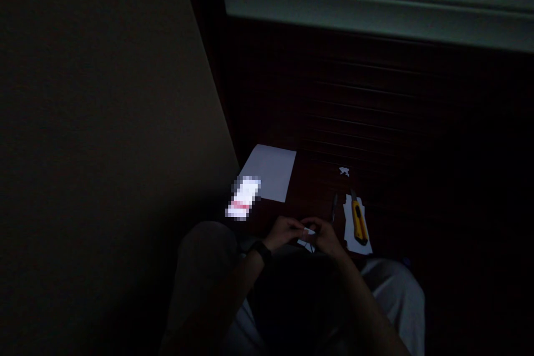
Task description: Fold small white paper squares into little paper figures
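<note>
The scene is very dark. My left hand (pixel 285 232), with a dark watch (pixel 262 250) on the wrist, and my right hand (pixel 324 236) meet over the near edge of a dark wooden table (pixel 317 189). Both have their fingers pinched on a small white piece of paper (pixel 307 233) held between them. A yellow utility knife (pixel 359 221) lies on a white paper scrap (pixel 349 217) just right of my right hand. A dark pen (pixel 334 207) lies beside that scrap.
A white sheet of paper (pixel 270 171) lies at the table's far left, a blurred bright object (pixel 243 198) at its near corner. A tiny white paper bit (pixel 344 171) sits farther back. A wall (pixel 104 122) rises on the left. My knees in light trousers (pixel 396 283) show below.
</note>
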Available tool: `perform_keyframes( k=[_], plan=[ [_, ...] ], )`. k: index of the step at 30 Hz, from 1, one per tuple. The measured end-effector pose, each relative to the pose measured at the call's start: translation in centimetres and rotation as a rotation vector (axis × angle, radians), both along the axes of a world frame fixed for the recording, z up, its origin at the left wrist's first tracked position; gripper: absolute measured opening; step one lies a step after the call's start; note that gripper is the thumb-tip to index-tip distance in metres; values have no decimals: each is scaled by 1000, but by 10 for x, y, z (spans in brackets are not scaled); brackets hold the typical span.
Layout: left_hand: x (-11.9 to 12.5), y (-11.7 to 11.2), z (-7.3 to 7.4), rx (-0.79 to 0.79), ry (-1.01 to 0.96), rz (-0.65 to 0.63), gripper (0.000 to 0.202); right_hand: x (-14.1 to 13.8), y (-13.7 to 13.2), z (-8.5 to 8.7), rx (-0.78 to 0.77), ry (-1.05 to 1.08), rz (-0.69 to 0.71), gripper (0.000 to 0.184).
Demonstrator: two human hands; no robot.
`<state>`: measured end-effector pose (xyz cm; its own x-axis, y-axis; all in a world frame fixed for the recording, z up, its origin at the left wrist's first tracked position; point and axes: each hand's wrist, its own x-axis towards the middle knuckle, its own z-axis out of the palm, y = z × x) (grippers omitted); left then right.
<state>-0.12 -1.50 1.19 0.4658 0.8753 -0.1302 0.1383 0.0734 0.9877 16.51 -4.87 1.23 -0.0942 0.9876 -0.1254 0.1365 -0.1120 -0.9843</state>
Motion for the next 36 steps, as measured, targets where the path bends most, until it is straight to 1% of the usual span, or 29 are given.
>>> perform_keyframes(
  k=[4, 9, 16, 23, 30, 36],
  plan=[
    [0, 1, 3, -11, 15, 3, 28, 1, 0, -1, -8, 8, 24, 45],
    [-1, -1, 8, -25, 35, 15, 28, 1, -1, 2, -23, -5, 28, 44],
    [0, 0, 6, -43, 62, 18, 31, 0, -1, 3, -9, -12, 47, 44],
    [2, 0, 6, -50, 69, 16, 31, 0, 0, 0, -18, -11, 38, 47],
    [1, -1, 7, -4, 81, 64, 25, -1, -1, -4, 6, -25, 30, 46],
    [2, -1, 8, -17, 79, 61, 24, -5, -3, -5, 9, -71, -37, 46]
  ],
)
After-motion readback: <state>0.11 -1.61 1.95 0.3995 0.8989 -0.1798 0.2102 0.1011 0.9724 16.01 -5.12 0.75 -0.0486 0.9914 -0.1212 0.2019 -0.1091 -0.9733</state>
